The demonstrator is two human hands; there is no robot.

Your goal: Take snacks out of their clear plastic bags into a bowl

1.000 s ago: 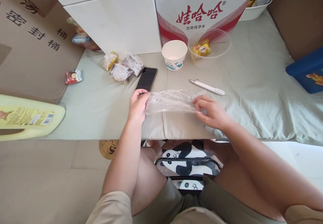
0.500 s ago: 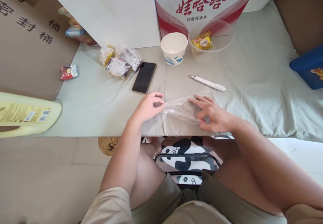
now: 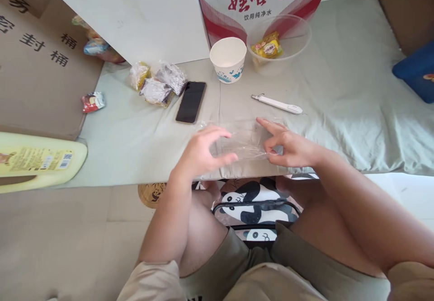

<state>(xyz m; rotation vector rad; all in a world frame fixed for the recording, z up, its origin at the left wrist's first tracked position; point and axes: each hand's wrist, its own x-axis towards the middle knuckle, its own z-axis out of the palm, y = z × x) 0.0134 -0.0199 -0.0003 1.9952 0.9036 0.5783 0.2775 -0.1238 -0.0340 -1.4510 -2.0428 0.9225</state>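
Observation:
A thin, crumpled sheet of clear plastic wrap (image 3: 242,140) lies on the cloth between my hands. My left hand (image 3: 203,152) is open over its left end, thumb and fingers well apart. At the other end, my right hand (image 3: 290,146) pinches the wrap's edge between thumb and a curled finger, while the index finger stretches out across it. Beyond the wrap lies a slim white cutter-like tool (image 3: 280,105). A black phone (image 3: 191,102) is to the left, beside several snack packets (image 3: 156,91) bundled in clear film.
A white paper cup (image 3: 228,61) stands near a clear plastic bowl (image 3: 294,50) holding a yellow packet (image 3: 267,46). Cartons (image 3: 135,21) line the back. A small red-white packet (image 3: 93,102) and a pale yellow jug (image 3: 44,162) are left; a blue container (image 3: 415,72) is right.
My left hand has let go of the wrap and opened, its thumb and fingers spreading. The wrap lies flatter and wider. My right hand stays at its right end, index finger now straighter.

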